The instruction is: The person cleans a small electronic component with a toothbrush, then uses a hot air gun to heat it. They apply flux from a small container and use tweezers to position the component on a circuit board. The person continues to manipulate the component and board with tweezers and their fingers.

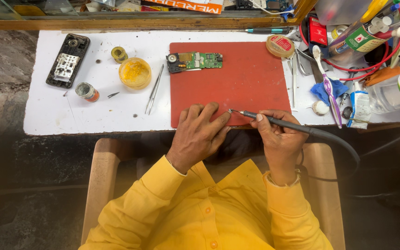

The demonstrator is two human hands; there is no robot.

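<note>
White worktop runs under a glass-fronted shelf, with one red mat at its middle and clutter at the far right.

At the mat's near edge, the right hand is closed on one soldering iron, held like a pen; its tip points left and sits just beside the fingertips of the left hand. The left hand lies flat on the mat, fingers loosely together, holding nothing that I can see; whether something small lies under them I cannot tell.

Risks, as I judge them: the tip is so near the left fingers that a small slip could burn them, and resting it could scorch the mat. The cord trails off the edge by the right wrist and could snag.

Counted: one circuit board at the mat's far edge, well apart from both hands; one phone shell; one pair of tweezers; one yellow dish; one toothbrush.
</note>
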